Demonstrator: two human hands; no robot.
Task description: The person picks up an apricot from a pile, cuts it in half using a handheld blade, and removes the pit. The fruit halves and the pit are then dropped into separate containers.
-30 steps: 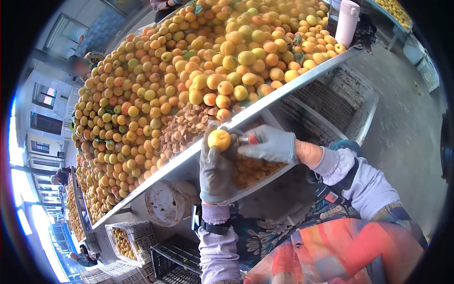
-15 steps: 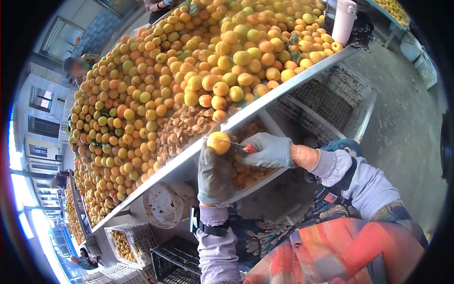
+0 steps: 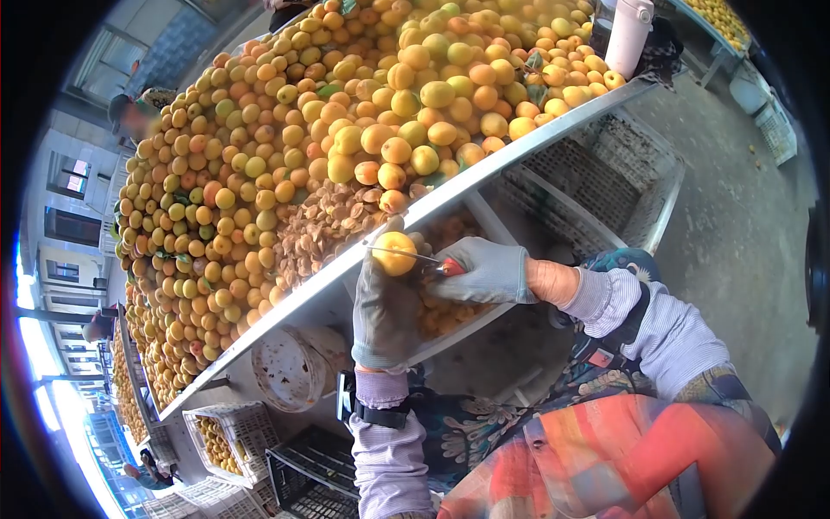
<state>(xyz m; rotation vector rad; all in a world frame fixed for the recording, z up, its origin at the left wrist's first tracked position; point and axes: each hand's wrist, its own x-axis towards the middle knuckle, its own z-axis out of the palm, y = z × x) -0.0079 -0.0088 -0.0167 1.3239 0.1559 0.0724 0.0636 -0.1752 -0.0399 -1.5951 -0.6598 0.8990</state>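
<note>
My left hand (image 3: pixel 383 316), in a grey glove, grips a yellow apricot (image 3: pixel 398 253) at its fingertips, just off the table's metal edge. Gloved likewise, my right hand (image 3: pixel 487 271) is closed round the red handle of a small knife (image 3: pixel 450 267). The thin blade reaches left and lies across the apricot. Beyond my left hand, a heap of brown apricot pits (image 3: pixel 324 227) lies on the table next to the large pile of whole apricots (image 3: pixel 259 169). Below my hands, a crate (image 3: pixel 456 344) holds orange fruit pieces, partly hidden by the gloves.
The table's metal rim (image 3: pixel 285 313) runs diagonally past my hands. Under it are a dirty white bucket (image 3: pixel 290 368), a white crate of apricots (image 3: pixel 226 443), a black crate (image 3: pixel 313 474) and a grey crate (image 3: pixel 635 177). A pale bottle (image 3: pixel 628 36) stands at the table's far corner.
The view has shifted slightly. My left hand and the apricot sit a little further left and turned, with a bit more of the blade showing across the fruit; both grips are unchanged.
</note>
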